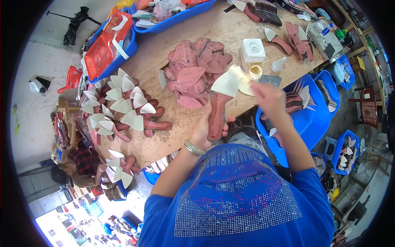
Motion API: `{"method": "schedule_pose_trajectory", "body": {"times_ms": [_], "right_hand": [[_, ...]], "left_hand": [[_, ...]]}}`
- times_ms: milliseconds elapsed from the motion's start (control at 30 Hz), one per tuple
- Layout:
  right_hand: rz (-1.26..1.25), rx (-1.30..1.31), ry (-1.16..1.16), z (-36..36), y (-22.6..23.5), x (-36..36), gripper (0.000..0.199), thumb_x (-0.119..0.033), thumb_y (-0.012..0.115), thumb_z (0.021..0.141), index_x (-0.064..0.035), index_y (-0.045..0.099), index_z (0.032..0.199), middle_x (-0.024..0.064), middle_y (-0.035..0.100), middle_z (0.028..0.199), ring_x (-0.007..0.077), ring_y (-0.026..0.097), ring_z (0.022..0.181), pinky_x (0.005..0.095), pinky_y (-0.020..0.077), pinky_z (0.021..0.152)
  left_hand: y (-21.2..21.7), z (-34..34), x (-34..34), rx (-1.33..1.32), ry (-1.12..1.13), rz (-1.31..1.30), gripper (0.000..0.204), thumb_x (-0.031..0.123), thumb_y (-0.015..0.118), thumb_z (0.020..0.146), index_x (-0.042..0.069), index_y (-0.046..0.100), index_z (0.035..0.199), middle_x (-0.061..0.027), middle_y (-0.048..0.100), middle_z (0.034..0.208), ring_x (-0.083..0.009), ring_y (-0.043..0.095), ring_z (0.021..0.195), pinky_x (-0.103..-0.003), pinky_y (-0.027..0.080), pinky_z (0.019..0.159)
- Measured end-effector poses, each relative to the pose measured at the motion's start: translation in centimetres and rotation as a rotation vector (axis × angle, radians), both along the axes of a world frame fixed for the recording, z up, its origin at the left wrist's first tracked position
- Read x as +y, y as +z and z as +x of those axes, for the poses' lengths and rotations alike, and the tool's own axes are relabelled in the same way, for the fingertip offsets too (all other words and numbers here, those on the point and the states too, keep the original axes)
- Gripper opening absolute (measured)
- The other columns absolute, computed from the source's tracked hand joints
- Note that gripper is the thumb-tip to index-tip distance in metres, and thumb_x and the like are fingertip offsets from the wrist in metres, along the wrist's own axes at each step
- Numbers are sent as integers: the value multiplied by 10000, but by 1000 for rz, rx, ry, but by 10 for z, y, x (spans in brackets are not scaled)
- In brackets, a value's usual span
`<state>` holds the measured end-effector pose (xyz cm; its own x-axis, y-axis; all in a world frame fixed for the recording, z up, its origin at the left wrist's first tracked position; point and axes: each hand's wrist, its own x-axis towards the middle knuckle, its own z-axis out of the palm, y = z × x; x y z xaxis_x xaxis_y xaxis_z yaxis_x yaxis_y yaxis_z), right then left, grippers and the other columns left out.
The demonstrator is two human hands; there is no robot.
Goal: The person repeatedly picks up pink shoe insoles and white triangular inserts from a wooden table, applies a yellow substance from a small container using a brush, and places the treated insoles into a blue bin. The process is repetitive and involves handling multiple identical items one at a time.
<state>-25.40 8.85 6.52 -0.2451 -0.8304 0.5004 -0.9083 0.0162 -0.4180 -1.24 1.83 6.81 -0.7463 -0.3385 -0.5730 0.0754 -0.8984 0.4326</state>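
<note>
My left hand is closed round the red-brown handle of a trowel-shaped tool. Its broad cream blade points up and away from me over the table. Just right of the blade, my right hand is smeared by motion, its fingers seemingly closed. A pale blurred streak runs from them toward the blade's edge, too unclear to name. Behind that hand stands a small open jar with yellowish stuff at its rim, against a white square container. A heap of reddish flat handle-shaped pieces lies left of the blade.
Several cream-bladed tools lie in rows along the table's left side. Blue bins with forks and other tools stand at my right. A red basket and another blue bin sit at the far left. A person is at left.
</note>
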Motion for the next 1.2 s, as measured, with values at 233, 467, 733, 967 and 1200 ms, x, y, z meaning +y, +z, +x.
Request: {"method": "schedule_pose_trajectory", "body": {"times_ms": [233, 467, 733, 967, 1200], "right_hand": [[305, 77, -238, -57, -36, -20, 158, -286, 607, 866, -182, 723, 897, 122, 673, 726, 336, 665, 666, 453, 517, 571], [556, -8, -355, -112, -86, -23, 172, -267, 601, 843, -187, 751, 871, 121, 706, 801, 338, 687, 721, 465, 551, 654], [672, 135, -238, -131, -132, -62, 202, -244, 582, 845, -120, 732, 791, 137, 699, 763, 321, 693, 705, 468, 553, 646], [609, 173, -213, -131, -132, -51, 211, -244, 583, 858, -114, 723, 768, 140, 695, 742, 313, 692, 678, 450, 551, 602], [534, 106, -270, -107, -139, 16, 195, -273, 618, 862, -114, 729, 837, 123, 671, 690, 281, 665, 601, 439, 539, 566]], "left_hand": [[-2, -7, 0, -85, -26, -110, 626, 544, 246, 1026, 68, 406, 1400, -214, 635, 1176, -142, 615, 677, -287, 539, 561], [-39, 13, 7, -634, -107, -1082, 605, 446, 485, 986, 35, 424, 1426, -181, 630, 1086, -255, 632, 831, -372, 516, 728], [-7, 19, 15, -863, -140, -1670, 651, 254, 711, 846, 14, 465, 1399, -203, 612, 1099, -359, 613, 993, -400, 487, 859], [-21, 23, 14, -890, -60, -1707, 694, 190, 808, 747, 12, 516, 1352, -191, 631, 1097, -335, 620, 996, -392, 497, 865], [-24, 4, 2, -816, 65, -1670, 602, 213, 811, 757, 8, 571, 1270, -190, 630, 1117, -329, 616, 1006, -389, 491, 887]]}}
